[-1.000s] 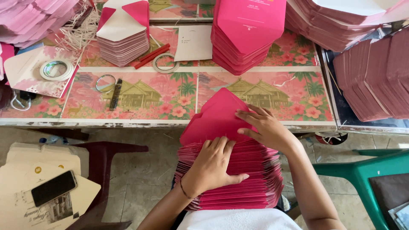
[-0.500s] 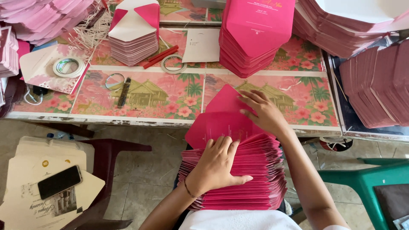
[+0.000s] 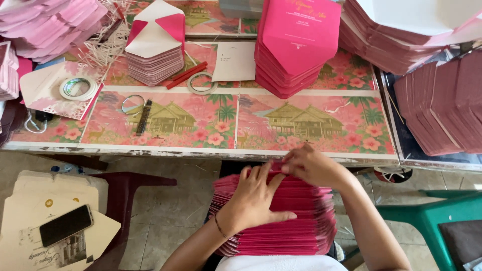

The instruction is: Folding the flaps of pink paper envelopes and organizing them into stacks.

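A thick stack of pink envelopes (image 3: 301, 221) rests on my lap below the table edge. My left hand (image 3: 253, 198) lies flat on top of the stack, fingers spread, pressing it down. My right hand (image 3: 311, 165) pinches the top envelope's folded flap at the stack's far edge, right by the table rim. On the table above stand a tall pile of pink envelopes (image 3: 296, 45) with pointed flaps and a smaller pile of white and pink ones (image 3: 155, 50).
The table (image 3: 211, 150) has a floral printed cover. On it lie tape rolls (image 3: 78, 88), a ring (image 3: 132, 104), red sticks (image 3: 186, 75), a white card (image 3: 235, 61). More pink stacks sit at the left (image 3: 45, 22) and right (image 3: 442, 100). A phone (image 3: 66, 225) lies on cream cards; a green chair (image 3: 427, 221) stands right.
The raised pointed flap of the top envelope has been folded down flat. My right hand moved to the stack's far edge; the left hand stayed pressing on top.
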